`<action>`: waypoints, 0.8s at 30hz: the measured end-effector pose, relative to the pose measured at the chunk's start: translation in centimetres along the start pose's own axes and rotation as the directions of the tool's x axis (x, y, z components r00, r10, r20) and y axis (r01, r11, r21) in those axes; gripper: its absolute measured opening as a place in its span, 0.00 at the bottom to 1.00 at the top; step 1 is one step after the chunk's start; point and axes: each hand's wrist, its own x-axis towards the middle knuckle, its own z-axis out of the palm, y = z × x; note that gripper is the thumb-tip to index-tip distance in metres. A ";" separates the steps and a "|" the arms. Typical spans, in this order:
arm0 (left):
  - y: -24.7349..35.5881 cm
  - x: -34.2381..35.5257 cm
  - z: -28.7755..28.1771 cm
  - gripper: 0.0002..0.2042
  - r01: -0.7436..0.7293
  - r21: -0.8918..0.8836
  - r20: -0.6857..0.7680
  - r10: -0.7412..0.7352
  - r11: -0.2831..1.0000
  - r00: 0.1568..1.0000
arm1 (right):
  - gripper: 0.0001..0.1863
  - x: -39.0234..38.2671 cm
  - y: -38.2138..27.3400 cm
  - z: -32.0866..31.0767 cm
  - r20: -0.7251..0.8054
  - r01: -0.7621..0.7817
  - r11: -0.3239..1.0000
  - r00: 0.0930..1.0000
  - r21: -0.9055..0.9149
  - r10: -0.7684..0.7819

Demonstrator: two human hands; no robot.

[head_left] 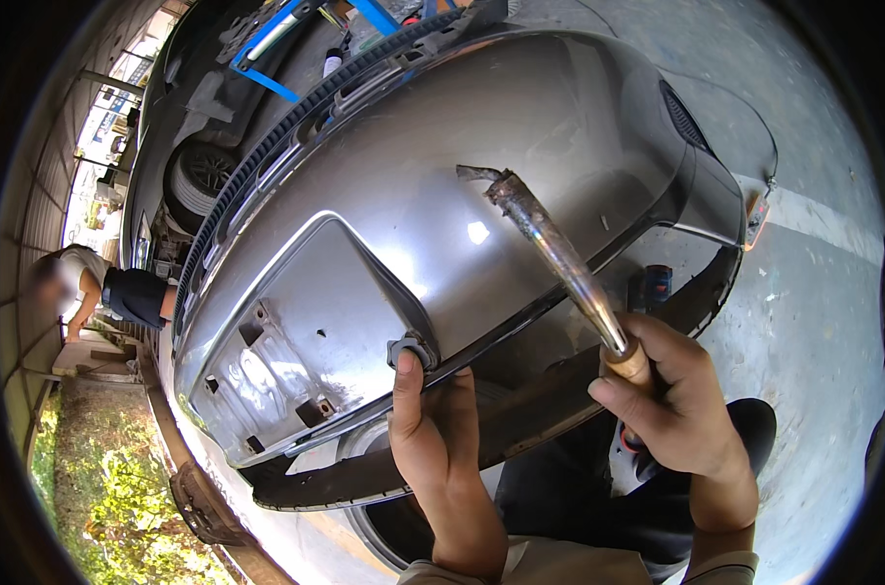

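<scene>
A silver-grey car bumper (569,117) lies across the view, its number-plate recess (296,341) at the left. My right hand (667,390) is wrapped round the wooden handle of a large soldering iron (559,249), whose metal barrel is scorched. The iron's bent tip points up and left over the painted surface, and I cannot tell whether it touches. At the recess's lower right corner my left hand (437,429) presses its thumb on a small dark-grey plastic piece (411,353). Its other fingers reach under the bumper's edge, partly hidden.
A black lower trim strip (520,419) runs along the bumper's near side. Beneath it stands a dark red-and-black object (657,285). A cable (754,112) crosses the floor to an orange power strip (755,219). Behind are a blue frame (267,83), a wheel (203,175) and another person (120,288).
</scene>
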 end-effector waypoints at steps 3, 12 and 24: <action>0.5 0.0 0.3 0.13 0.007 -0.005 0.018 -0.007 1.000 1.000 | 0.21 0.1 -0.5 0.2 0.020 -0.022 1.000 1.000 0.007 0.021; 2.1 -0.7 -0.3 0.22 -0.079 0.014 -0.018 0.079 0.997 0.997 | 0.23 -1.3 -2.7 2.4 0.140 0.024 0.999 0.990 -0.040 -0.018; 5.5 -1.4 -1.5 0.17 -0.123 0.042 -0.070 0.125 0.992 0.990 | 0.20 -5.0 -5.2 7.2 0.163 -0.171 0.978 0.968 -0.120 0.189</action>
